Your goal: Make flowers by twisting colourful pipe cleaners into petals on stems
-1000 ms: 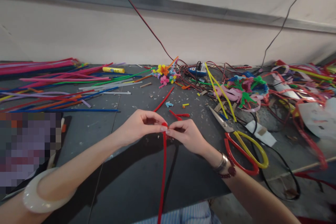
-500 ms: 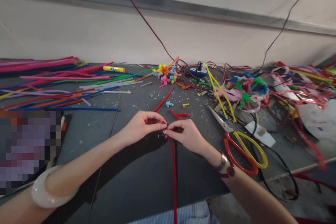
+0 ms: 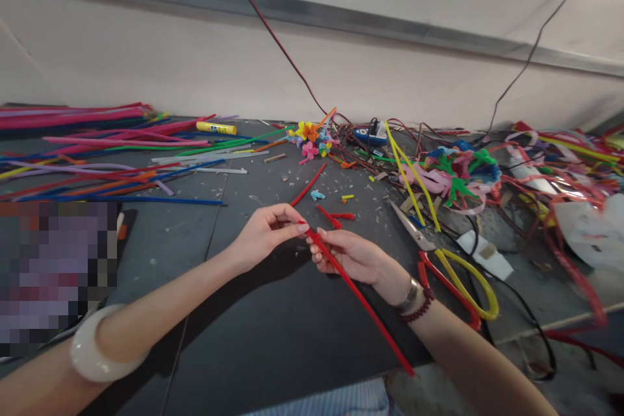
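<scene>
Between my two hands is a red pipe cleaner [image 3: 368, 312], its long end slanting down to the right toward the table's front edge. My left hand [image 3: 273, 234] pinches its upper end between thumb and forefinger. Just beside it, my right hand [image 3: 353, 257] is closed on the pipe cleaner with the palm partly turned up and the fingers curled beneath. Beyond my hands lie a straight red pipe cleaner piece [image 3: 309, 184] and a bent red piece [image 3: 336, 216]. A small light-blue twisted bit [image 3: 317, 195] rests near them.
Large scissors [image 3: 439, 260] with red and yellow handles lie right of my right hand. Many coloured pipe cleaners [image 3: 121, 143] spread over the left. Small flowers [image 3: 309, 140], a yellow glue stick [image 3: 216, 128] and cables stand along the wall. A pixelated panel [image 3: 49, 273] sits at the left edge.
My right hand has rolled palm-up around the red pipe cleaner. Its long end has swung from hanging straight down to slanting right. My left hand keeps its pinch.
</scene>
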{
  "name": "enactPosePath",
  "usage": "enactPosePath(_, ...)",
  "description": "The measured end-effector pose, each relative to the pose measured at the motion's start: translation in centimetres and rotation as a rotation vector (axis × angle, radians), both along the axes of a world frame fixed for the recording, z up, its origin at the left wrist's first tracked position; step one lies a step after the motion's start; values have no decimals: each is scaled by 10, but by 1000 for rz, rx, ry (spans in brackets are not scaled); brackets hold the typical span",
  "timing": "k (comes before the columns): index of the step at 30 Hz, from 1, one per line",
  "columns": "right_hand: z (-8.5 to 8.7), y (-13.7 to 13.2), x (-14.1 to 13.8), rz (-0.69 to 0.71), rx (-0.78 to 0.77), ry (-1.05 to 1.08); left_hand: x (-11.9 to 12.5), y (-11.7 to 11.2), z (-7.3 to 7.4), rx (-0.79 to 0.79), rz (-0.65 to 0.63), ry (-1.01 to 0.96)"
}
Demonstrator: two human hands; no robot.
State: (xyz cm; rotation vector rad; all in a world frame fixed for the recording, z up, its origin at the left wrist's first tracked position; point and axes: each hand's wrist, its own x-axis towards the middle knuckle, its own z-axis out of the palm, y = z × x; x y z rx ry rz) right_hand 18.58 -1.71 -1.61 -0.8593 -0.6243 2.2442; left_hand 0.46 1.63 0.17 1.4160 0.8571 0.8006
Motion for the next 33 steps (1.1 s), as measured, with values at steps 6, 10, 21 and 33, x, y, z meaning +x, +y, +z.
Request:
enactPosePath(6,-2,-3,-5,-4,1,8,1,-1,-2,-7,-30,-13)
enactPosePath(10,1,-7,-11,-71,296,-208,3,-4,-1,-55,-3,-23)
enactPosePath(21,7,-11,-12,-156,1094,-1011,4,-3,-7,-131,60,-7)
enactPosePath(33,-4,-12,-16,-239,821,-872,4,-2,-8,-66,77,42)
